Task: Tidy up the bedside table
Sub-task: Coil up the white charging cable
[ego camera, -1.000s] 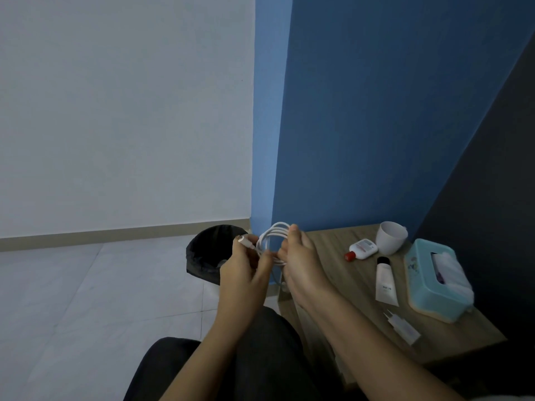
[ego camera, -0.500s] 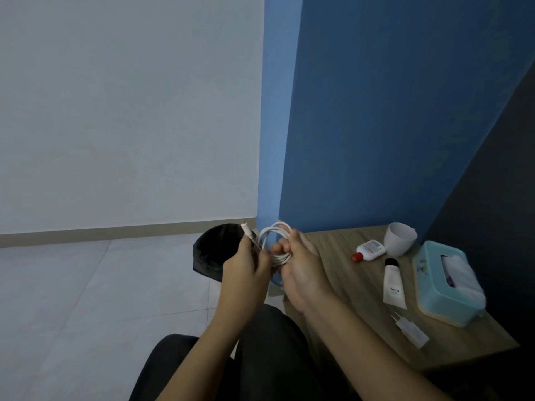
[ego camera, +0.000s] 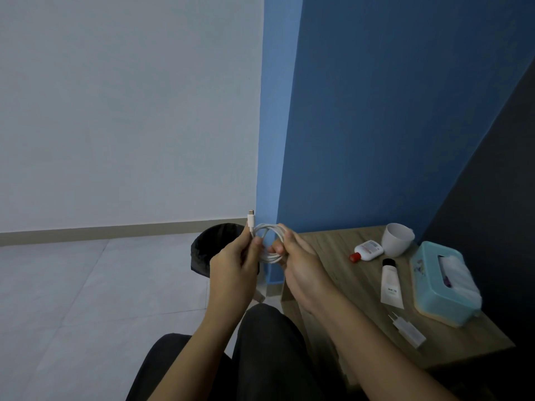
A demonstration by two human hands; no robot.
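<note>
A coiled white charging cable [ego camera: 269,241] is held in front of me, just left of the wooden bedside table [ego camera: 341,264]. My left hand [ego camera: 234,270] pinches the cable near its plug end, which sticks straight up. My right hand [ego camera: 301,270] grips the coil's loops from the right. On the table lie a white charger plug [ego camera: 406,331], a white tube with a black cap [ego camera: 390,285], a small white bottle with a red cap [ego camera: 367,250], a white cup [ego camera: 396,240] and a teal tissue box [ego camera: 443,282].
A black waste bin [ego camera: 214,247] stands on the pale tiled floor behind my left hand. Blue walls close in the table's far side, and a dark panel rises on the right. My knees in dark trousers are below the hands.
The cable's plug end has swung from pointing left to standing upright above my left hand. Both hands stay on the coil, and the view has shifted slightly left.
</note>
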